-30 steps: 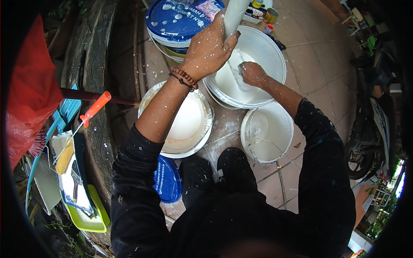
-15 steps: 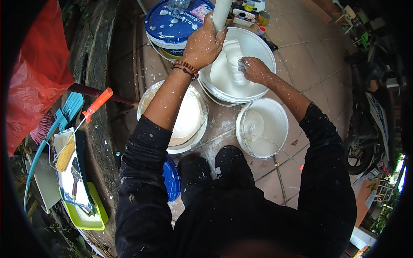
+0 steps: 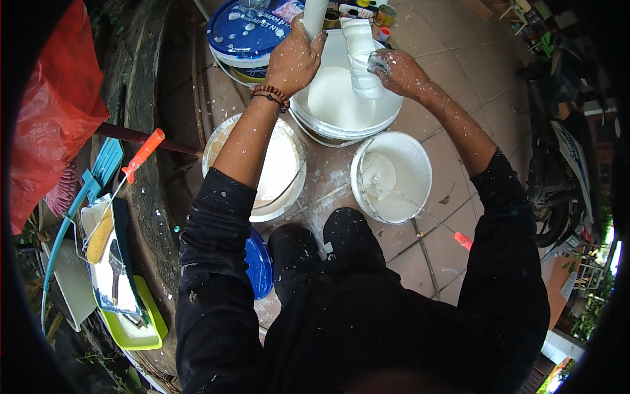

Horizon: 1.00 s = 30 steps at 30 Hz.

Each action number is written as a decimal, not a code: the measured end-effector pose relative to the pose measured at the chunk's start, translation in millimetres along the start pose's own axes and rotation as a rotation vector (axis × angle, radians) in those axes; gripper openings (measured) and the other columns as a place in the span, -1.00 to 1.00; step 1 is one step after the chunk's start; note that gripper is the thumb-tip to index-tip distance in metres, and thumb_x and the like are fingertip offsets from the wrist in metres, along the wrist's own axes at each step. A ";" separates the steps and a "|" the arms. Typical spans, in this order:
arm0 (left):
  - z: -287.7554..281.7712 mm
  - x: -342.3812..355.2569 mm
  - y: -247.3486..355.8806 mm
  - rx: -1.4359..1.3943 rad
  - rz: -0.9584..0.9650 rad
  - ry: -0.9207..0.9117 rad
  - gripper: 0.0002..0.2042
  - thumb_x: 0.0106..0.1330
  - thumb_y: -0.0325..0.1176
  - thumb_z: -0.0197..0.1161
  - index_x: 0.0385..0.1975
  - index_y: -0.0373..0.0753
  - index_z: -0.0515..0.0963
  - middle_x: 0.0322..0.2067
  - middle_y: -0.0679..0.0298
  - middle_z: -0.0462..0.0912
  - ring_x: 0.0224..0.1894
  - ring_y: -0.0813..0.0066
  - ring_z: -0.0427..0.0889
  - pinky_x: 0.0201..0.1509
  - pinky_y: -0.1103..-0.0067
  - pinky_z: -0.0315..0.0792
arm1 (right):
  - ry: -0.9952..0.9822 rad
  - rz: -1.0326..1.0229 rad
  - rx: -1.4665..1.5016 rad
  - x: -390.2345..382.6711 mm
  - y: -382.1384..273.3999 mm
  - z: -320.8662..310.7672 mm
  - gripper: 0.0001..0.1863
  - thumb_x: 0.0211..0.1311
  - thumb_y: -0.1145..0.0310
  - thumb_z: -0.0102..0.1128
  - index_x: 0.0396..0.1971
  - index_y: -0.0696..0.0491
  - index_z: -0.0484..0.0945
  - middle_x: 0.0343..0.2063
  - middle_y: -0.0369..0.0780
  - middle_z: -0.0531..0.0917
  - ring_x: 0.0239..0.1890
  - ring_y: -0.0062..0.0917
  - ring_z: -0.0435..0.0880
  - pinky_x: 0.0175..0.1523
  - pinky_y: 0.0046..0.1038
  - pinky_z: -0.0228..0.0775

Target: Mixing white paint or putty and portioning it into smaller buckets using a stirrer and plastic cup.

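Observation:
My left hand [image 3: 294,60] is wrapped round an upright white pipe [image 3: 316,14] at the near left rim of a large white bucket [image 3: 367,131]. White paint [image 3: 338,98] fills part of this bucket. In my right hand [image 3: 399,73] is a ribbed, paint-coated plastic scoop [image 3: 361,56], possibly cut from a bottle. It is tilted above the bucket's right side, its lower end over the paint. The fingers grip its right edge. Where the pipe's lower end sits is hidden behind my left hand. White splashes dot both hands.
Nearer me stand a bucket of pale paint [image 3: 298,184] and a smaller bucket [image 3: 423,177] with an orange-handled roller [image 3: 462,240] across it. A blue-lidded tub [image 3: 230,33] is at the back left. Paint trays [image 3: 154,328] lie left; a motorbike [image 3: 558,171] stands right.
My right hand has raised the scoop out of the paint, up and slightly right. My left hand still holds the pipe. The view has shifted a little.

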<state>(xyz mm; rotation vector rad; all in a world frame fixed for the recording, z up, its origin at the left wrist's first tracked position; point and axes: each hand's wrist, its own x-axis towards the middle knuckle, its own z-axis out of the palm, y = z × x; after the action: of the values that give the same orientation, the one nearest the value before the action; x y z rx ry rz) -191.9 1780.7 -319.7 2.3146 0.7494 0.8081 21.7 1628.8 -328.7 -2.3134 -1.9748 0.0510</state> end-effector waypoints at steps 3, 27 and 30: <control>0.6 -9.2 2.6 -0.008 -0.031 -0.033 -0.52 0.47 -0.13 0.06 0.22 -0.33 0.22 -0.15 -0.26 0.64 -0.13 -0.22 0.67 -0.03 0.14 0.55 | 0.040 -0.006 -0.057 -15.7 5.4 -21.9 -0.60 0.24 0.30 0.23 0.03 0.17 0.55 -0.04 -0.03 0.65 0.01 -0.17 0.62 0.19 -0.24 0.43; 7.2 -43.6 1.9 0.059 0.027 -0.008 -0.51 0.50 -0.07 0.01 0.18 -0.35 0.18 -0.22 -0.22 0.66 -0.21 -0.19 0.70 -0.12 0.18 0.59 | -0.442 0.091 0.211 -240.9 35.4 21.8 -0.76 0.04 0.50 0.18 -0.22 0.16 0.59 -0.20 -0.02 0.66 -0.08 -0.10 0.62 0.10 -0.20 0.47; 7.8 -46.3 6.6 0.082 0.026 -0.004 -0.52 0.50 -0.07 0.01 0.17 -0.35 0.19 -0.23 -0.21 0.67 -0.22 -0.18 0.70 -0.12 0.19 0.59 | -0.404 0.030 0.232 -251.9 37.7 49.6 -0.79 0.03 0.49 0.19 -0.28 0.16 0.58 -0.24 -0.03 0.65 -0.10 -0.10 0.62 0.06 -0.19 0.49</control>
<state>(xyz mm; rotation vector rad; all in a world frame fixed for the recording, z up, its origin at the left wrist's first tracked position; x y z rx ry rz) -215.0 1743.3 -337.2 2.4029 0.7649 0.7974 14.4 1377.2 -391.5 -2.3151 -1.9638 0.7626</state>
